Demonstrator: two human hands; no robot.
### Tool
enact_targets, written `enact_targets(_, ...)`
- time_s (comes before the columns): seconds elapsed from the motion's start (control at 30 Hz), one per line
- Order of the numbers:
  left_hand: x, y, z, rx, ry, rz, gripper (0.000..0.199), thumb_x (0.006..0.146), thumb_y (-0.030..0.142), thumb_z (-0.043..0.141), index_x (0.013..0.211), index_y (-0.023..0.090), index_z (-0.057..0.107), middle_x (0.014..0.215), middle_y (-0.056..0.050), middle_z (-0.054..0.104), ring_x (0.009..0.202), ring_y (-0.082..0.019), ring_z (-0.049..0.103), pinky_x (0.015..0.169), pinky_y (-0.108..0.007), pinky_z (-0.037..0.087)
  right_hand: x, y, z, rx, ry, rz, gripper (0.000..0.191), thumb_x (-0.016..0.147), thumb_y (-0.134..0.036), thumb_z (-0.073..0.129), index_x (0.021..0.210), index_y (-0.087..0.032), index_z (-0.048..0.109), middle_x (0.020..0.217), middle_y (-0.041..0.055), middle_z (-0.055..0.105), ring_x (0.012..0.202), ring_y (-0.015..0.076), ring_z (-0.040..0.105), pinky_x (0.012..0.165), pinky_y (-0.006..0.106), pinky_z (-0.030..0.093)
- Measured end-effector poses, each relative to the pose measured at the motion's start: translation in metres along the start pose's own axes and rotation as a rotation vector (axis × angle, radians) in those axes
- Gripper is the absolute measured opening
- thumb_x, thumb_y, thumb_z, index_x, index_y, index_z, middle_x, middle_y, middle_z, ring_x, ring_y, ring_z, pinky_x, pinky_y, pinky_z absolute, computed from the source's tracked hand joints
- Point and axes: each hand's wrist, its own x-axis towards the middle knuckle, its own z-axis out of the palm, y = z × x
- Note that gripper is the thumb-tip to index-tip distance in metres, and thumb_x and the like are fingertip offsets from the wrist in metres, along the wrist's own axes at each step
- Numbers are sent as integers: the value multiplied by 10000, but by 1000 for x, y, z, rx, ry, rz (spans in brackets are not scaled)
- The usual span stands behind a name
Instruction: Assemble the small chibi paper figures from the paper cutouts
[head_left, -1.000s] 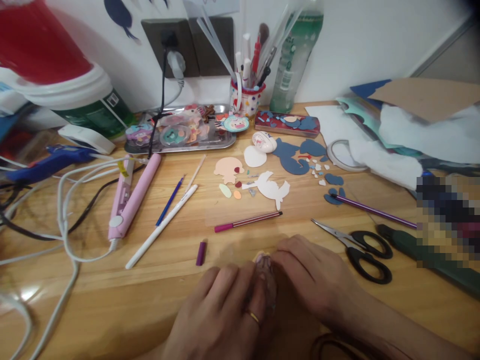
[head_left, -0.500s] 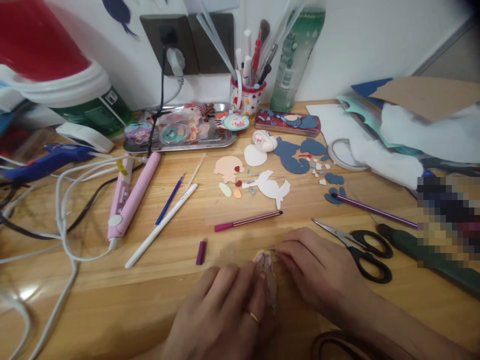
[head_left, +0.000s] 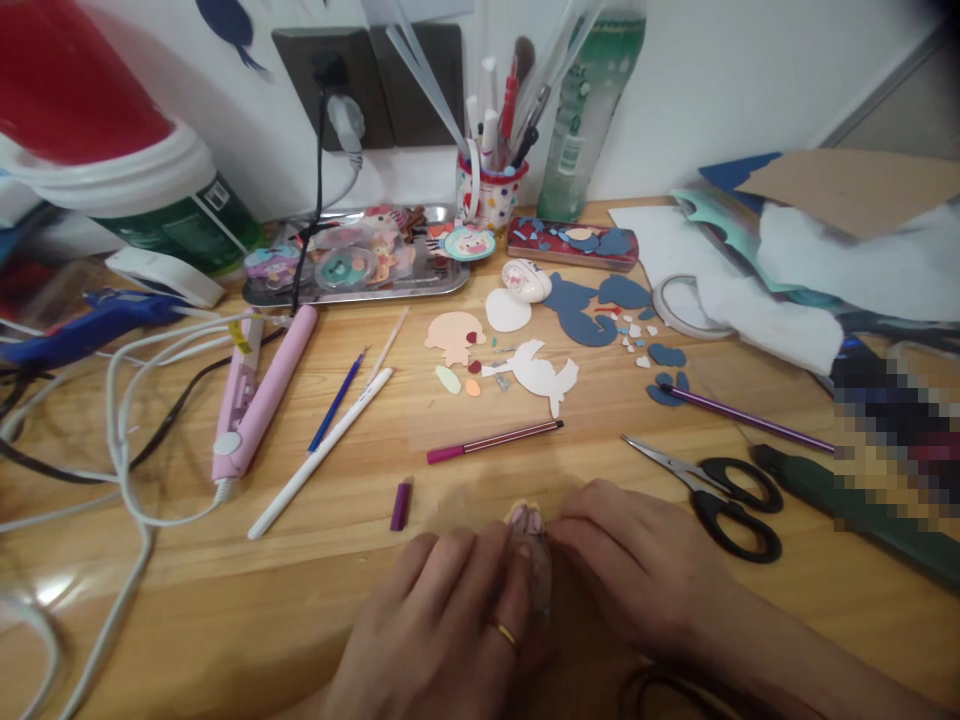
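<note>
At the front of the table, my left hand (head_left: 442,610), a ring on one finger, is closed on a small grey-brown piece (head_left: 538,570). Two pale pink ovals and a yellowish edge show at its top; my fingers cover much of the rest, and I cannot make out its kind. My right hand (head_left: 637,565) is closed with its fingertips pinched against the right side of this piece. Whatever lies between those fingertips is hidden. Beyond my hands lies a felt-tip pen (head_left: 495,440) without its cap, and the purple cap (head_left: 400,507) rests to the left.
Scissors (head_left: 735,540) lie right of my right hand, beside a dark green tool (head_left: 840,510). Paper cutouts (head_left: 536,370) and a purple pen (head_left: 750,417) are farther back. A pink hair straightener (head_left: 262,400), cables and a white pen (head_left: 322,455) occupy the left.
My right hand has come slightly down towards me, its fingertips now lower along the piece. A thin dark tip seen at those fingertips no longer shows. My left hand has barely moved.
</note>
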Motion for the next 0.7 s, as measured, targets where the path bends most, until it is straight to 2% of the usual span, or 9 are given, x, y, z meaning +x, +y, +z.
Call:
enact_targets(0.23, -5, 2, 3, 10, -57, 8, 263, 890, 297, 437, 1045, 159, 599, 959, -35, 661, 777, -183, 533, 621, -309, 398, 0, -2, -1, -32, 7, -12, 200, 833, -86, 415, 797, -119, 609, 720, 59, 588, 653, 147, 492, 540, 253, 399)
enact_targets(0.57, -1, 3, 2, 18, -21, -9, 259, 896, 282, 416, 1010, 165, 617, 912, -17, 673, 753, -178, 533, 633, -304, 370, 1, -2, -3, -50, 46, -18, 215, 836, -78, 401, 796, -107, 611, 725, 66, 591, 659, 151, 498, 553, 258, 407)
enact_targets(0.7, 0, 1, 1, 13, -13, -4, 276, 901, 283, 403, 1020, 156, 617, 914, -22, 676, 750, -180, 537, 634, -303, 368, 0, -2, -4, -25, -13, -8, 230, 850, -92, 395, 774, -117, 611, 705, 59, 587, 647, 151, 496, 546, 260, 402)
